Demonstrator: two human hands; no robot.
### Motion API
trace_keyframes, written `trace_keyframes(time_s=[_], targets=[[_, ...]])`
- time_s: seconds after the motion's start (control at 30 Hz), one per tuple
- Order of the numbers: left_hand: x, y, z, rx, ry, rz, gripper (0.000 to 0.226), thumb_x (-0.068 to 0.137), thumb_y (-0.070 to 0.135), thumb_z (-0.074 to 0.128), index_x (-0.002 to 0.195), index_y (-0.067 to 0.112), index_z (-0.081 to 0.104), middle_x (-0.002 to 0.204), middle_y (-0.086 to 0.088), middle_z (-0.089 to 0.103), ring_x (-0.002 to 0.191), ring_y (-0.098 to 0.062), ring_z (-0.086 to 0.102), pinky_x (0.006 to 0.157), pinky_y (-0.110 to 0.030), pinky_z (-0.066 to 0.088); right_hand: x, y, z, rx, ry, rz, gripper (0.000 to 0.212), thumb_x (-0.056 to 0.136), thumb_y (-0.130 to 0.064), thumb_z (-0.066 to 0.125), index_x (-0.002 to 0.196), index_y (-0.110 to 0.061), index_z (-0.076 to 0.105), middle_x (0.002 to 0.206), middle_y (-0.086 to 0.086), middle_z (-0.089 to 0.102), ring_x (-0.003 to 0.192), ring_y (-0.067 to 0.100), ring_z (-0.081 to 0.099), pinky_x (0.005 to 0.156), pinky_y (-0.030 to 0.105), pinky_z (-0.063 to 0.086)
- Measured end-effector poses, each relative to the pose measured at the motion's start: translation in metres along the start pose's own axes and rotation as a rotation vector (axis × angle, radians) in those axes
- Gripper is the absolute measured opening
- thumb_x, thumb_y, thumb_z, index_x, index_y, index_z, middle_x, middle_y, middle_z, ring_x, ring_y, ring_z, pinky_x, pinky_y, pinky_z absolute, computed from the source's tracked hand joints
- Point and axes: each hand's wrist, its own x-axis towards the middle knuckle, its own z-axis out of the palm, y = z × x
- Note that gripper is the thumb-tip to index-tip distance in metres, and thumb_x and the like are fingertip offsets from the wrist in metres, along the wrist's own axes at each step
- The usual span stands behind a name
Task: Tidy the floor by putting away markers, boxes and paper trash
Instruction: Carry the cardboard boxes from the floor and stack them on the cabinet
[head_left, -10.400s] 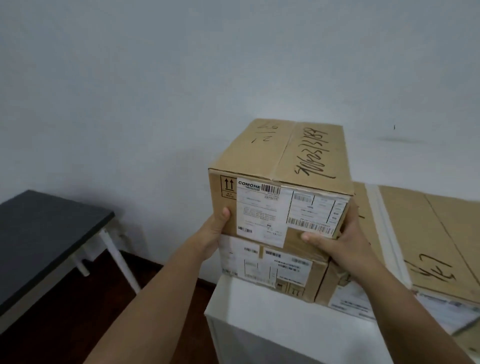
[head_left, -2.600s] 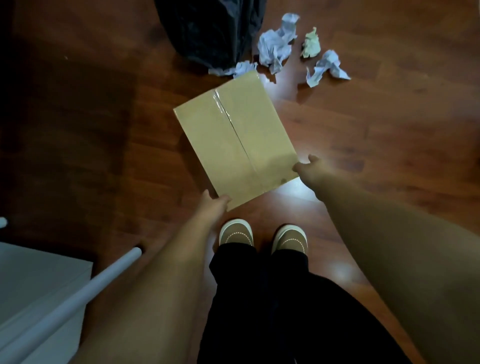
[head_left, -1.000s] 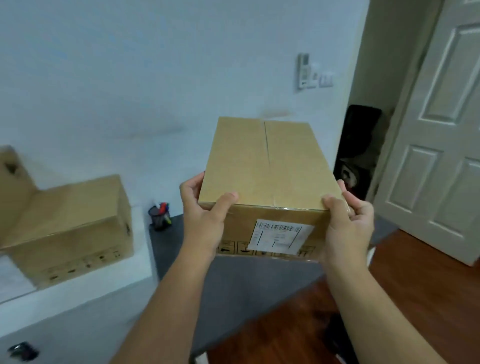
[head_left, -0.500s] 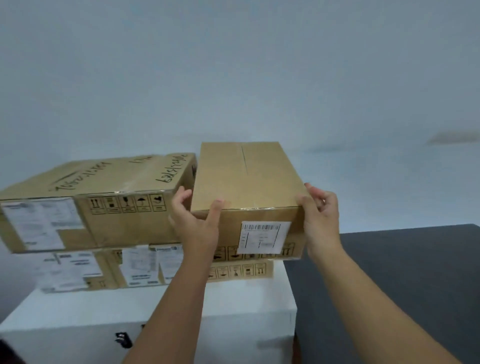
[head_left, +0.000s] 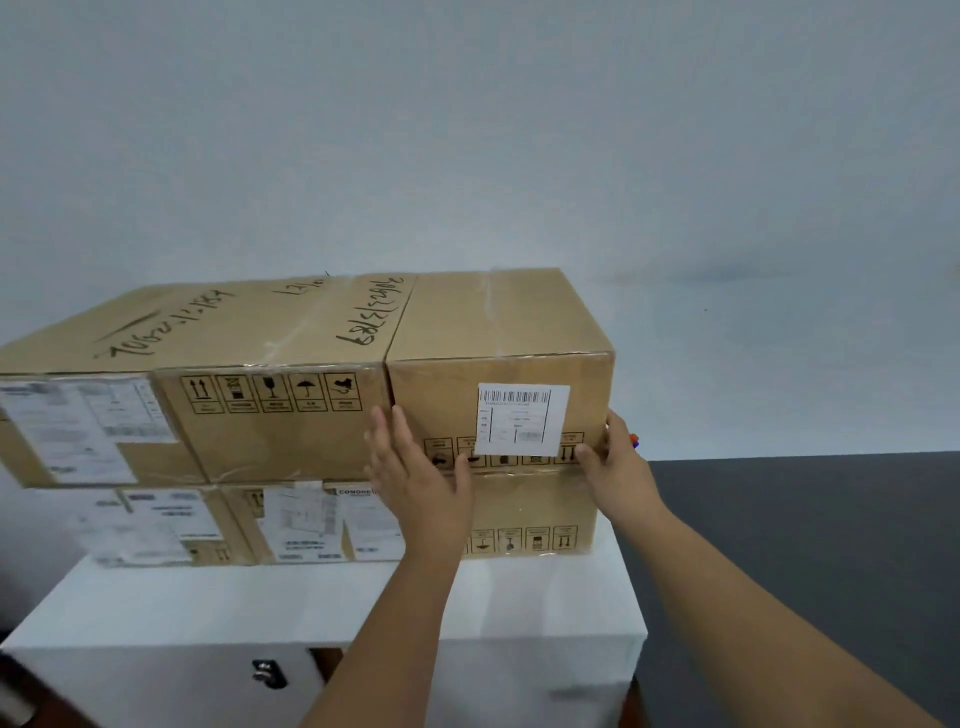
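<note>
Box (head_left: 498, 364) sits stacked between both hands (head_left: 519, 467).

A white cabinet (head_left: 545, 597) is standing against a plain pale wall (head_left: 467, 130), its flat top showing bare along the front edge. A small dark metal fitting (head_left: 269, 674) is sitting on its front face. A dark grey tabletop (head_left: 810, 545) is lying just beside the cabinet on the right, reaching back to the wall.
</note>
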Motion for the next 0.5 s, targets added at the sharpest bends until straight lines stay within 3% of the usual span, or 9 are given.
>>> trace_keyframes(time_s=[0.07, 0.17, 0.27, 0.33, 0.5], targets=[[-0.014, 0.017, 0.004, -0.063, -0.022, 0.015, 0.101, 0.081, 0.019, 0.074, 0.157, 0.014, 0.008, 0.166, -0.002, -0.001, 0.153, -0.026, -0.001, 0.121, -0.056, 0.005, -0.006, 0.005, -0.008, 0.051, -0.044, 0.013, 0.067, 0.096, -0.025, 0.056, 0.152, -0.037, 0.021, 0.144, -0.006, 0.05, 0.13, 0.017, 0.05, 0.099, 0.033, 0.043], [-0.046, 0.054, 0.016, -0.152, -0.102, 0.165, 0.094, 0.079, 0.016, 0.07, 0.154, 0.019, 0.014, 0.165, 0.001, 0.002, 0.152, -0.022, 0.0, 0.12, -0.059, 0.011, -0.025, 0.027, -0.035, 0.105, -0.012, 0.061, 0.072, 0.094, -0.03, 0.06, 0.152, -0.036, 0.019, 0.152, -0.006, 0.039, 0.128, 0.008, 0.044, 0.097, 0.023, 0.039], [-0.087, 0.101, 0.035, -0.256, -0.253, 0.342, 0.08, 0.077, 0.02, 0.063, 0.148, 0.02, 0.027, 0.162, 0.002, 0.011, 0.152, -0.02, 0.007, 0.12, -0.054, 0.018, -0.051, 0.071, -0.09, 0.065, 0.048, 0.161, 0.07, 0.092, -0.034, 0.062, 0.151, -0.037, 0.024, 0.158, -0.003, 0.031, 0.141, 0.016, 0.034, 0.11, 0.039, 0.038], [-0.12, 0.133, 0.052, -0.286, -0.425, 0.453, 0.071, 0.078, 0.02, 0.063, 0.144, 0.019, 0.038, 0.16, 0.0, 0.02, 0.15, -0.023, 0.015, 0.119, -0.05, 0.021, -0.075, 0.108, -0.14, 0.002, 0.111, 0.272, 0.069, 0.091, -0.035, 0.064, 0.15, -0.035, 0.028, 0.157, 0.001, 0.032, 0.142, 0.023, 0.035, 0.11, 0.042, 0.038], [-0.225, 0.206, 0.101, -0.214, -1.019, 0.577, 0.048, 0.086, 0.029, 0.063, 0.133, 0.028, 0.051, 0.153, 0.004, 0.033, 0.144, -0.022, 0.025, 0.116, -0.037, 0.025, -0.178, 0.197, -0.286, -0.077, 0.34, 0.561, 0.068, 0.091, -0.032, 0.065, 0.149, -0.03, 0.03, 0.151, 0.011, 0.039, 0.131, 0.03, 0.047, 0.089, 0.033, 0.042]])
